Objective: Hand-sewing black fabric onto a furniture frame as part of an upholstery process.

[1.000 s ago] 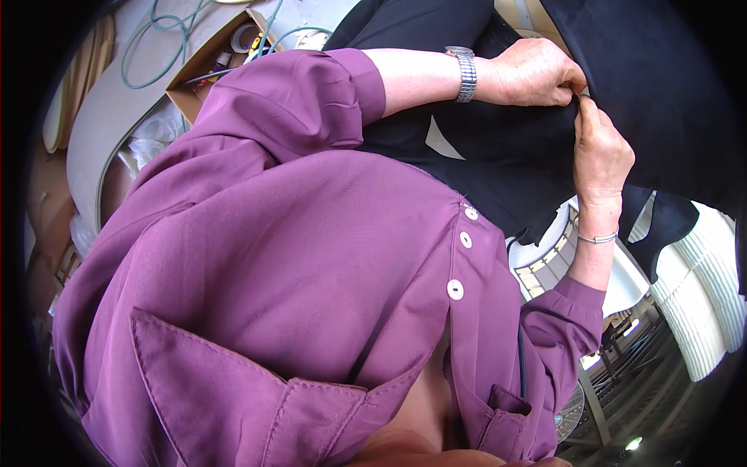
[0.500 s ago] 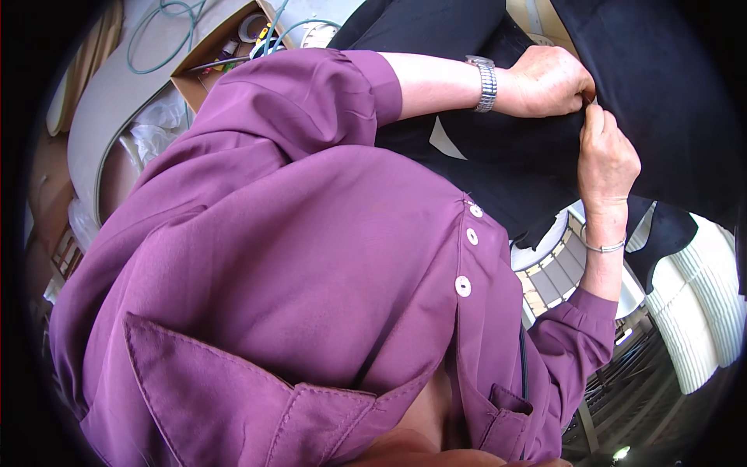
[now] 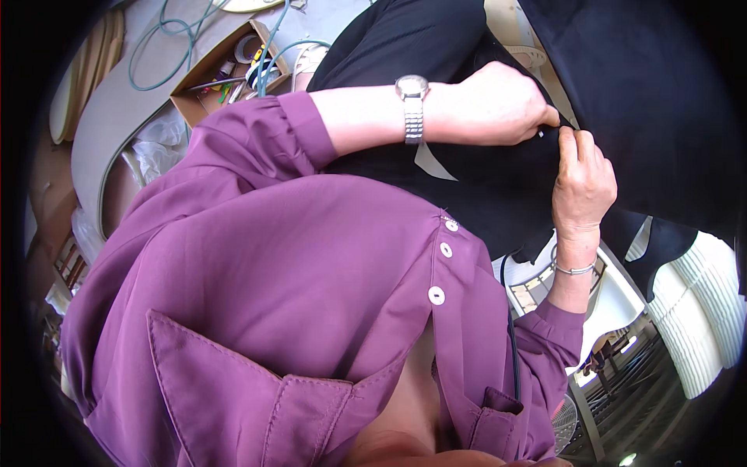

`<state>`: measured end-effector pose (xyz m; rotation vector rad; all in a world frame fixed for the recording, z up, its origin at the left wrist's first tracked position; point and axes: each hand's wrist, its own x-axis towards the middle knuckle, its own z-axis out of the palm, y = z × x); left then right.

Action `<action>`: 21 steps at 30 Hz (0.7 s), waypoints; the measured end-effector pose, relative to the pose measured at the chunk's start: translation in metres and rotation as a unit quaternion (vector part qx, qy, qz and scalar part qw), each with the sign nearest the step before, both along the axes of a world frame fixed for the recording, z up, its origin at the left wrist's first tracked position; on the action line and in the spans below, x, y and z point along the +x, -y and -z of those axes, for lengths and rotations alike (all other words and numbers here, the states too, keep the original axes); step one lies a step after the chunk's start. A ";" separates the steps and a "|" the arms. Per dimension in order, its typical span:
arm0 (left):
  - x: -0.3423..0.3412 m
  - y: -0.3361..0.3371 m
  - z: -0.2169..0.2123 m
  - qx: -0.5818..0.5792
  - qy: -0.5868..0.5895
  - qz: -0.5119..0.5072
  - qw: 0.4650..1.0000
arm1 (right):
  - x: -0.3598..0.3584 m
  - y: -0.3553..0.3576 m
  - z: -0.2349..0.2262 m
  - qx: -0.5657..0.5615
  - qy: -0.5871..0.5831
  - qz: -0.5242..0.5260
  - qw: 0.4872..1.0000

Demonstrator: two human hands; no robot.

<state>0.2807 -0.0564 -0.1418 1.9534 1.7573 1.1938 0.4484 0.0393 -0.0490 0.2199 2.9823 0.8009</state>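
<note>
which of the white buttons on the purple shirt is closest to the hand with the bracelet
The top button, smallest-looking of the three in the row, sits nearest the right hand. The middle button and bottom button lie farther down the purple shirt.

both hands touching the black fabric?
Touching. The head view shows the left hand and right hand both pinching the black fabric, fingertips meeting at one fold.

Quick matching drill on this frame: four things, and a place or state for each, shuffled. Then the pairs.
Things:
1. watch
2. bracelet
3. cardboard box
4. black fabric

Places or states:
A. upper left, holding small items
B. pinched by both hands
C. on the left wrist
D. on the right wrist

Pairs: 1-C, 2-D, 3-A, 4-B
</note>
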 end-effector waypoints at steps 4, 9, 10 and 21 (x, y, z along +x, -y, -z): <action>0.007 0.004 -0.003 -0.025 0.045 -0.004 0.999 | 0.000 0.004 0.003 -0.002 -0.028 0.009 1.000; 0.011 0.007 0.000 -0.036 0.009 -0.008 0.999 | 0.000 0.005 0.007 -0.027 -0.059 0.028 0.998; 0.012 0.006 0.001 -0.034 0.008 -0.007 0.999 | 0.001 0.005 0.006 -0.025 -0.060 0.029 0.998; 0.006 0.005 0.003 -0.018 0.051 0.017 0.998 | -0.011 0.015 0.008 -0.058 -0.091 0.099 0.989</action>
